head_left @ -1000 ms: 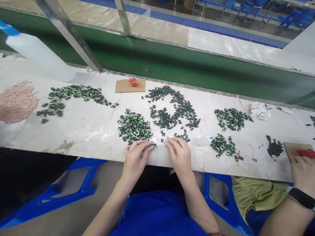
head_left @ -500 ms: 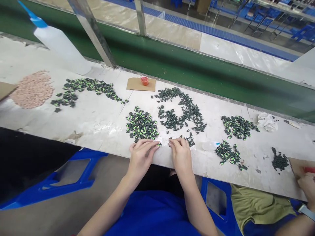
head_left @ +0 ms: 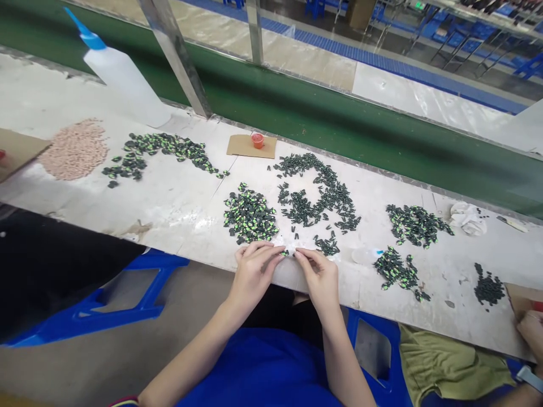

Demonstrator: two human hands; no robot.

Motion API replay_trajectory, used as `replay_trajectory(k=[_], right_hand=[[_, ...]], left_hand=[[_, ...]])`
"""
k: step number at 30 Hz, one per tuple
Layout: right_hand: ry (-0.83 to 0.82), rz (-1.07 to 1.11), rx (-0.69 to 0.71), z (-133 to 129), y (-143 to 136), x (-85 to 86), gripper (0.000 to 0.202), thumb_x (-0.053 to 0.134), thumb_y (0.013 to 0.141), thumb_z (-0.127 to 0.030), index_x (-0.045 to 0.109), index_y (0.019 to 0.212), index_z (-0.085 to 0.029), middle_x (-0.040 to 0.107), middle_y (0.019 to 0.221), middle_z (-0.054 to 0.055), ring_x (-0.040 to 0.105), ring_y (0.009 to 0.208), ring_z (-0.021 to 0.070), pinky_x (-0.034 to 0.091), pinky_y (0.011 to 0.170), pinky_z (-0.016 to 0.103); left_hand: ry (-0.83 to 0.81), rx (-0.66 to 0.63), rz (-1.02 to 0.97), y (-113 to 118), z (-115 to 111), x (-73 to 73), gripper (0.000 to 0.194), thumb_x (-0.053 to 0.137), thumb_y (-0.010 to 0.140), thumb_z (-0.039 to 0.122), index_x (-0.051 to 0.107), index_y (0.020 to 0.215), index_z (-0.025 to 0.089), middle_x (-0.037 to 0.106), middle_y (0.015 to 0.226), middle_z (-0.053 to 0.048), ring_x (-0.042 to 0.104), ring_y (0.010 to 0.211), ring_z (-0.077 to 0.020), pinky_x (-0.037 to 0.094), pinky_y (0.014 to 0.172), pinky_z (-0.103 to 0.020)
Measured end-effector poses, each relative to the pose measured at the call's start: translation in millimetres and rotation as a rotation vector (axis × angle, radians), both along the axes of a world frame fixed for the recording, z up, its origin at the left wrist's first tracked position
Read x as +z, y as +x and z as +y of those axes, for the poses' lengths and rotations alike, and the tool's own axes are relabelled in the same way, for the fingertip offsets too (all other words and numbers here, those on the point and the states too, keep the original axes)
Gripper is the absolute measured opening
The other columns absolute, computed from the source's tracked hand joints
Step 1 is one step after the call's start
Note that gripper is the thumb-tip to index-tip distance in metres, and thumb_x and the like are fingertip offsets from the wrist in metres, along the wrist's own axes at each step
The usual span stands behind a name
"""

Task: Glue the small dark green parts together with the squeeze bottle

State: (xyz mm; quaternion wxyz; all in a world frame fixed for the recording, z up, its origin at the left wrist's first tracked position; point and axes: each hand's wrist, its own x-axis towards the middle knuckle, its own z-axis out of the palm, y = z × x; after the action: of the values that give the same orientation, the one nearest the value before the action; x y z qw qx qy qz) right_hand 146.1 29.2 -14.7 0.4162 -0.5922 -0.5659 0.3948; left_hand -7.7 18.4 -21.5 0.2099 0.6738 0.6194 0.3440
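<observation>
My left hand [head_left: 257, 270] pinches a small dark green and lime piece [head_left: 285, 253] between thumb and fingertips, just over the table's near edge. Close to its right, my right hand [head_left: 319, 277] has thumb and forefinger together at a tiny dark piece [head_left: 296, 252], mostly hidden by the fingertips. Beyond my left hand lies a heap of dark pieces with lime marks [head_left: 250, 216]. A loose ring of small plain dark green pieces [head_left: 335, 192] spreads ahead of my right hand, with a smaller cluster [head_left: 326, 244] beside its fingers.
A white squeeze bottle [head_left: 127, 85], a pinkish heap of bits [head_left: 76, 150] and more lime-marked pieces [head_left: 169, 146] are on the left. A red pot [head_left: 257, 140] sits on cardboard [head_left: 237, 146]. At right are further heaps [head_left: 418, 225], crumpled tissue [head_left: 468, 219] and another person's hand [head_left: 531, 333].
The view has shifted, so the table's contents sit a little further right in it. My hands have come closer together, the right fingertips now near the piece in my left hand.
</observation>
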Motion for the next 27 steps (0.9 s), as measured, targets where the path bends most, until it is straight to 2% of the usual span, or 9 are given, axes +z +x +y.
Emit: replay_trajectory(k=[4, 9, 16, 22, 27], right_hand=[[-0.075, 0.158, -0.046, -7.0, -2.6, 4.5, 0.016, 0.062, 0.083, -0.032, 0.072, 0.085, -0.020, 0.074, 0.088, 0.004, 0.069, 0.085, 0.0190, 0.054, 0.076, 0.031], [-0.090, 0.254, -0.093, -10.3, -3.2, 3.8, 0.017, 0.063, 0.082, -0.033, 0.070, 0.083, -0.018, 0.074, 0.083, 0.005, 0.069, 0.082, 0.0188, 0.055, 0.074, 0.031], [0.037, 0.340, -0.139, -15.9, -4.1, 3.4, 0.011, 0.066, 0.078, -0.029, 0.068, 0.075, -0.018, 0.071, 0.079, 0.005, 0.068, 0.079, 0.0176, 0.056, 0.075, 0.032], [0.130, 0.385, -0.213, -23.6, -2.3, 8.6, 0.009, 0.067, 0.077, -0.026, 0.066, 0.071, -0.020, 0.069, 0.074, 0.002, 0.066, 0.074, 0.0162, 0.056, 0.069, 0.031], [0.138, 0.355, -0.307, -31.7, 2.0, 9.1, 0.009, 0.067, 0.077, -0.028, 0.069, 0.075, -0.019, 0.071, 0.076, 0.004, 0.067, 0.074, 0.0173, 0.058, 0.068, 0.032]], left_hand=[[0.005, -0.032, -0.017, 7.8, 0.8, 3.2, 0.018, 0.054, 0.090, 0.022, 0.071, 0.097, 0.026, 0.073, 0.094, -0.003, 0.062, 0.096, -0.0199, 0.035, 0.085, -0.038], [0.008, -0.083, -0.060, 13.9, 1.8, 8.5, 0.018, 0.055, 0.090, 0.021, 0.070, 0.097, 0.027, 0.074, 0.092, -0.001, 0.061, 0.094, -0.0200, 0.035, 0.085, -0.039], [0.080, -0.064, -0.086, 22.6, -1.5, 16.0, 0.021, 0.050, 0.091, 0.018, 0.070, 0.088, 0.025, 0.074, 0.082, -0.001, 0.062, 0.084, -0.0184, 0.037, 0.082, -0.038], [0.204, -0.129, -0.077, 31.5, -3.2, 29.5, 0.022, 0.049, 0.091, 0.013, 0.068, 0.089, 0.023, 0.073, 0.078, 0.001, 0.061, 0.081, -0.0167, 0.035, 0.080, -0.036], [0.169, -0.202, -0.020, 34.4, -1.2, 37.8, 0.026, 0.046, 0.092, 0.015, 0.070, 0.093, 0.026, 0.073, 0.077, 0.001, 0.061, 0.084, -0.0173, 0.031, 0.083, -0.037]])
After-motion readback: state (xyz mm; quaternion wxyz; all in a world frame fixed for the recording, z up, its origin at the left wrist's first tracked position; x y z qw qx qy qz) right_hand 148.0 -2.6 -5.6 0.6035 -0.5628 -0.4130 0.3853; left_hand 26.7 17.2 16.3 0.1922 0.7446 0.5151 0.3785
